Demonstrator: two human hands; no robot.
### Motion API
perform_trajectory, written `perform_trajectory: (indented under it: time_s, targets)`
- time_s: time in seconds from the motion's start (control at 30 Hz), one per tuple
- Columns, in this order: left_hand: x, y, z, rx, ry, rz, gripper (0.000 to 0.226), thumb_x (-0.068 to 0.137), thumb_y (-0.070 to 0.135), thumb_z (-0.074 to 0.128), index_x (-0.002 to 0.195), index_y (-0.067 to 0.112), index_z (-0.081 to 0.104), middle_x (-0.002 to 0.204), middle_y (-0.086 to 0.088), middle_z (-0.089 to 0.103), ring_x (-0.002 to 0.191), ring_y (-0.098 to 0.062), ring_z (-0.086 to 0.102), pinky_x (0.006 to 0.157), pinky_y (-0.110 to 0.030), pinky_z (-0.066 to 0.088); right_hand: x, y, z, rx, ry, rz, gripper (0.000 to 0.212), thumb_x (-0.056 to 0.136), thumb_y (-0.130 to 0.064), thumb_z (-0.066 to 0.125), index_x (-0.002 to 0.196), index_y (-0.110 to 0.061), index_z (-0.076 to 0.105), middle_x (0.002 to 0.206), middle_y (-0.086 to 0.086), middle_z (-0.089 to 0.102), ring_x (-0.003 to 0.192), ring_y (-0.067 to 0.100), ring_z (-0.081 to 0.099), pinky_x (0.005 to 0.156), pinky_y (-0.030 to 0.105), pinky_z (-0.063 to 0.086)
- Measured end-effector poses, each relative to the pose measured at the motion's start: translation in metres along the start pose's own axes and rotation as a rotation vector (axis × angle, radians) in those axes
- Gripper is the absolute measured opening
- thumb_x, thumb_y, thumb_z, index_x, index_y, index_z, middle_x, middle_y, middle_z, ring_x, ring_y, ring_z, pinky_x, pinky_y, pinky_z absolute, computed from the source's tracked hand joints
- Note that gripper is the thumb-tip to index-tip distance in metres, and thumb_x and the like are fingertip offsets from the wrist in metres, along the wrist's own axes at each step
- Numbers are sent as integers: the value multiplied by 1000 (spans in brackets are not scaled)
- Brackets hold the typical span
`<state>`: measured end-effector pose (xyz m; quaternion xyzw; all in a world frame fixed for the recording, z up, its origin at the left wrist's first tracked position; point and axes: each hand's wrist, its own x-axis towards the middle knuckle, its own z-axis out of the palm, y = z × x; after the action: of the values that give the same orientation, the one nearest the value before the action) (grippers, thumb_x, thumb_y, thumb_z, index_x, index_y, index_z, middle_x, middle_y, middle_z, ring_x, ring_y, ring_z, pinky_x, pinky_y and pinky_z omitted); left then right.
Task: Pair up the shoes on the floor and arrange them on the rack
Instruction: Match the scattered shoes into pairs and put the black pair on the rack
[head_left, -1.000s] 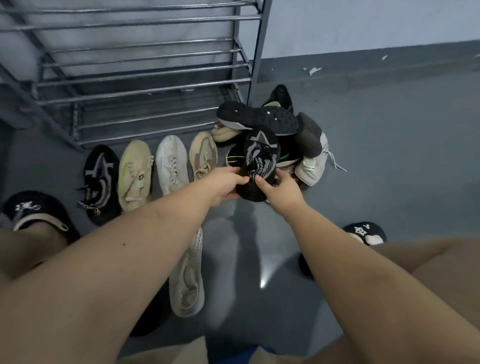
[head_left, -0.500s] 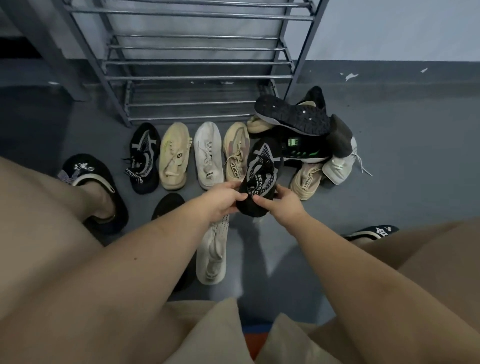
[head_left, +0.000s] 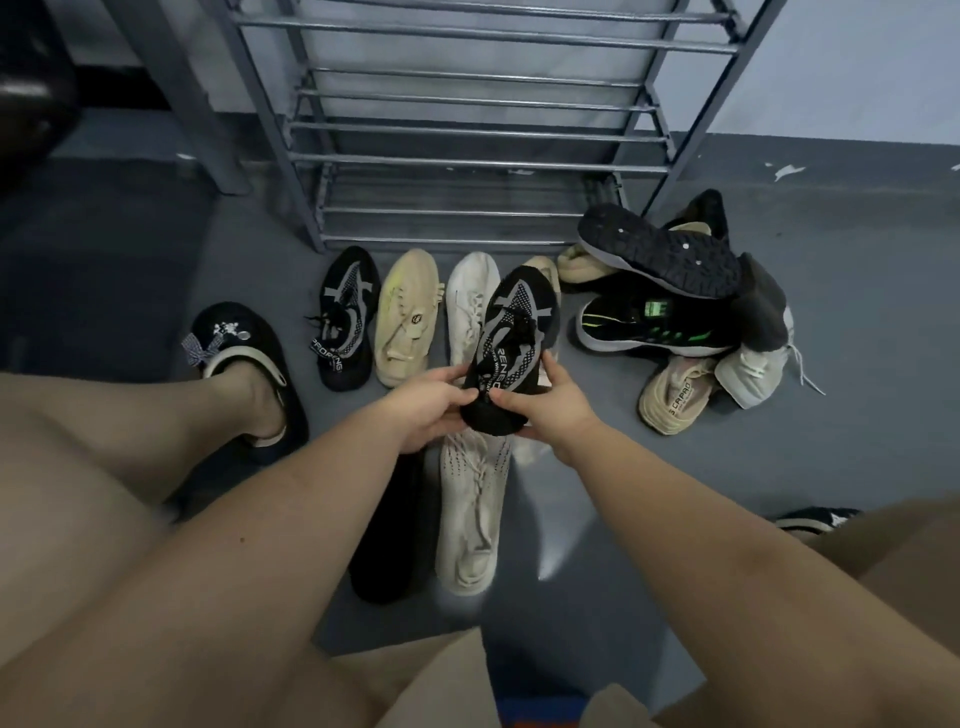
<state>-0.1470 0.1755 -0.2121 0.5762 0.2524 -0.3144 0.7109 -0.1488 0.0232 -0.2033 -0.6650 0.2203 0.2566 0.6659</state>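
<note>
Both hands on black shoe — left hand and right hand gripping heel end, held above floor in front of rack. Matching black shoe leftmost in row just before rack. Rack bare where seen — nothing shelved. Pile right of rack unsorted. Early stage, judging by this.

Grey floor carries everything. Metal shoe rack stands on it by wall, bars bare. Row in front of rack: black sneaker with grey stripes, yellowish sneaker, white sneaker. Closer in: long cream knit sneaker, black shoe beside it. Right of rack: messy pile of shoes, tan sneaker at its front edge.
</note>
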Motion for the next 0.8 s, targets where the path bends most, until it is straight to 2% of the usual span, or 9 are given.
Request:
perform_trajectory:
  time_s: [0.1, 0.27, 0.3, 0.43, 0.57, 0.67, 0.73, 0.8]
  targets:
    - [8, 8, -27, -1, 28, -46, 52, 94, -2, 46, 142, 16, 40, 130, -8, 57, 105, -22, 59, 79, -28, 52, 28, -5, 23, -77, -45, -2, 107, 72, 0, 78, 153, -23, 12, 140, 6, 50, 120, 24, 54, 97, 45, 50]
    - [30, 28, -74, -6, 114, -54, 50, 94, -1, 46, 141, 18, 41, 119, -6, 61, 92, -16, 62, 73, -27, 50, 74, -18, 68, -180, -109, -13, 115, 68, -6, 83, 152, -29, 9, 141, 5, 50, 122, 25, 54, 98, 48, 49]
    - [34, 31, -81, -26, 118, -51, 51, 94, 0, 47, 142, 17, 39, 118, -6, 61, 91, -16, 62, 75, -28, 50, 83, -21, 76, -191, -115, -25, 115, 67, -6, 83, 152, -29, 10, 140, 5, 51, 123, 25, 54, 99, 48, 48]
    - [50, 40, -111, -34, 148, -62, 50, 95, 11, 52, 142, 21, 40, 117, 1, 62, 96, -14, 61, 97, -35, 45, 114, -28, 100, -199, -133, -53, 111, 67, -2, 81, 152, -26, 13, 140, 6, 51, 125, 26, 52, 103, 50, 45]
    - [67, 33, -145, 140, 375, -23, 56, 90, 20, 62, 142, 17, 41, 136, -4, 52, 123, -20, 50, 98, -28, 38, 141, -25, 108, -256, -152, -32, 108, 72, 2, 77, 153, -25, 10, 145, 6, 46, 128, 25, 49, 105, 48, 43]
    - [84, 16, -166, 253, 504, 30, 59, 87, 16, 65, 141, 12, 41, 134, -3, 51, 126, -21, 48, 102, -23, 35, 160, -18, 110, -241, -154, 0, 105, 74, 6, 74, 152, -24, 11, 145, 6, 46, 126, 25, 51, 103, 48, 45]
    - [105, -1, -181, 313, 530, 24, 70, 77, 25, 70, 141, 16, 41, 138, -6, 50, 127, -25, 48, 110, -36, 36, 171, -14, 115, -222, -148, 9, 105, 73, 8, 74, 152, -25, 13, 141, 6, 50, 124, 25, 53, 101, 49, 46]
    - [131, -24, -197, 279, 562, -13, 83, 74, 27, 72, 144, 15, 31, 142, -9, 46, 130, -27, 45, 110, -44, 36, 179, -11, 120, -211, -146, 24, 104, 73, 8, 73, 152, -25, 14, 140, 5, 51, 123, 25, 53, 100, 49, 47]
